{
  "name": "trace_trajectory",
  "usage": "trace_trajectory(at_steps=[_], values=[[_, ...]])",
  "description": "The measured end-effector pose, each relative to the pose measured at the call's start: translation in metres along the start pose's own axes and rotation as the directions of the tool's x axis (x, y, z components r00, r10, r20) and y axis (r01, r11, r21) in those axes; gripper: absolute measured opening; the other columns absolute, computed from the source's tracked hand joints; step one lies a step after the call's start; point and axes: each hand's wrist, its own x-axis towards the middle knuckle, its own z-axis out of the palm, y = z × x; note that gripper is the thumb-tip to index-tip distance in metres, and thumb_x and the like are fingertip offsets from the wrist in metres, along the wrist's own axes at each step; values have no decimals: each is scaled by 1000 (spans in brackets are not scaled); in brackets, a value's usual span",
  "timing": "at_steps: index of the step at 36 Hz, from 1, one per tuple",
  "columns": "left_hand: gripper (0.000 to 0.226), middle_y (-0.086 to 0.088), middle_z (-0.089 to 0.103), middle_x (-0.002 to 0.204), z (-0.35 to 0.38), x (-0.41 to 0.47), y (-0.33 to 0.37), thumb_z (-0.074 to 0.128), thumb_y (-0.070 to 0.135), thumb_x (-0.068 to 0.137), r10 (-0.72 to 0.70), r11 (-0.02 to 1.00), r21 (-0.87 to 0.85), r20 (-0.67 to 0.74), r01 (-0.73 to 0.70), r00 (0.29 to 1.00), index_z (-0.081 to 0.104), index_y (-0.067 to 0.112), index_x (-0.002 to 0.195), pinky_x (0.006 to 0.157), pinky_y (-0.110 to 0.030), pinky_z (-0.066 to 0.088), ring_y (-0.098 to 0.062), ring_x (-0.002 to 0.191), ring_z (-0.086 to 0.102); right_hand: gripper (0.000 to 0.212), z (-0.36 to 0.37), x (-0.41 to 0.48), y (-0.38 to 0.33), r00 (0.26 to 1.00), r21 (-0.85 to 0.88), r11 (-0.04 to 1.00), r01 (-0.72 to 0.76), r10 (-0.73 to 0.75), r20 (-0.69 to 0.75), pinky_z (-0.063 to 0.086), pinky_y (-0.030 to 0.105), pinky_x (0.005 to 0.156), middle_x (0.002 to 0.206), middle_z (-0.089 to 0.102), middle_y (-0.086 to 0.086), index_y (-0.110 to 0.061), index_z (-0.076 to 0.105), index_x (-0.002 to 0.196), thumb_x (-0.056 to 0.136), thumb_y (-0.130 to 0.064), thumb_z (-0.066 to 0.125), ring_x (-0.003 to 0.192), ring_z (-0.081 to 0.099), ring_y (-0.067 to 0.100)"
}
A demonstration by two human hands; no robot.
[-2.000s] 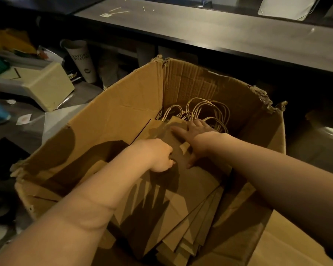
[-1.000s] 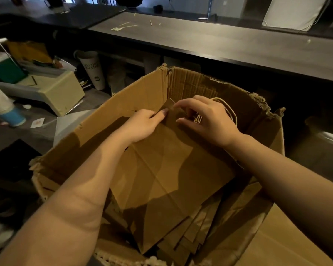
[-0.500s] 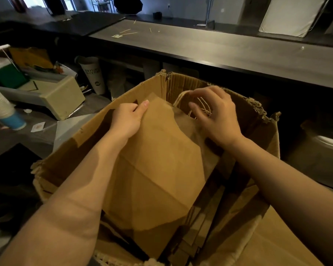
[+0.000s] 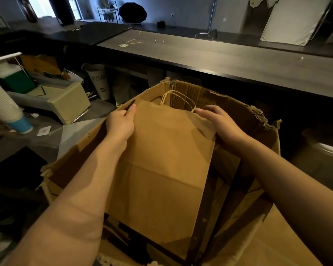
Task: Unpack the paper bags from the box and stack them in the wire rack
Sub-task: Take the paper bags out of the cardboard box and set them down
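Note:
A flat brown paper bag [image 4: 161, 169] with twisted paper handles [image 4: 178, 98] is lifted up out of the open cardboard box [image 4: 261, 120]. My left hand [image 4: 121, 123] grips the bag's upper left corner. My right hand [image 4: 219, 121] holds its upper right edge near the handles. More flat brown bags [image 4: 225, 169] lie deeper in the box, mostly hidden behind the raised one. No wire rack is in view.
A long dark counter [image 4: 219, 58] runs across behind the box. To the left sit a beige box [image 4: 65, 102], a stack of white cups [image 4: 6, 110] and a printed paper cup [image 4: 98, 81] on a cluttered lower shelf. A white panel [image 4: 292, 22] leans at the far right.
Both hands went from reaching down among the bags to gripping the top bag's upper corners. The bag has risen out of the box and tilted towards me.

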Motion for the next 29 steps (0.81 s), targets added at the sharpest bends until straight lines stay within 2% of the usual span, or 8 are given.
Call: trace_trajectory(at_steps=[6, 10, 13, 17, 21, 24, 27, 29], values=[[27, 5, 48, 77, 1, -4, 5, 43, 42, 98, -85, 995, -51, -11, 84, 996, 56, 19, 94, 59, -25, 33, -10, 67, 43, 25, -8, -11, -17, 982, 355, 926, -132, 74, 174, 46, 27, 72, 97, 61, 8, -16, 59, 110, 93, -34, 53, 84, 57, 19], [38, 3, 48, 79, -3, -9, 10, 45, 41, 97, -150, 986, -77, 16, 151, 989, 57, 12, 118, 60, -27, 33, -13, 68, 43, 22, -13, -30, -36, 972, 562, 809, -171, 46, 229, 47, 17, 57, 73, 61, 2, -11, 59, 103, 94, -29, 52, 57, 58, 8], [37, 0, 54, 90, -3, -16, 16, 48, 40, 96, -198, 973, -116, 44, 201, 979, 54, 13, 121, 75, -33, 38, -15, 70, 45, 26, -17, -51, -43, 968, 546, 827, -134, -8, 250, 51, 27, 74, 87, 62, 4, -16, 58, 103, 82, -31, 58, 73, 62, 12], [40, -3, 57, 109, 1, -22, 26, 51, 41, 94, -247, 952, -166, 88, 259, 965, 53, 16, 125, 94, -42, 41, -24, 94, 52, 32, -28, -78, -50, 908, 426, 898, -113, -81, 411, 57, 33, 72, 75, 71, -6, -21, 55, 103, 75, -31, 67, 77, 66, 19], [35, -1, 58, 107, 11, -30, 29, 49, 40, 95, -245, 950, -164, 133, 265, 960, 56, 17, 120, 86, -41, 42, -24, 92, 54, 34, -37, -95, -49, 878, 353, 933, -72, -109, 467, 37, 57, 97, 80, 72, -8, -30, 53, 104, 73, -28, 68, 80, 63, 18], [36, -3, 60, 116, 18, -37, 32, 47, 37, 97, -204, 971, -93, 168, 222, 964, 56, 17, 126, 98, -42, 42, -26, 103, 56, 33, -46, -106, -48, 902, 370, 928, -47, -119, 415, 34, 64, 100, 81, 72, -7, -31, 54, 105, 75, -26, 67, 82, 63, 22], [36, -5, 61, 119, 18, -44, 37, 48, 33, 97, -147, 985, -52, 228, 162, 962, 54, 17, 128, 102, -46, 41, -26, 107, 57, 32, -58, -112, -45, 940, 443, 896, -45, -112, 322, 58, 46, 77, 81, 72, -2, -30, 55, 105, 74, -24, 58, 73, 68, 17], [39, -4, 59, 122, 19, -54, 42, 48, 35, 96, -86, 996, 8, 260, 86, 962, 51, 18, 131, 101, -41, 41, -24, 108, 55, 31, -69, -117, -39, 950, 490, 872, -22, -134, 281, 57, 26, 55, 79, 72, -3, -28, 56, 107, 77, -20, 56, 64, 68, 12]])
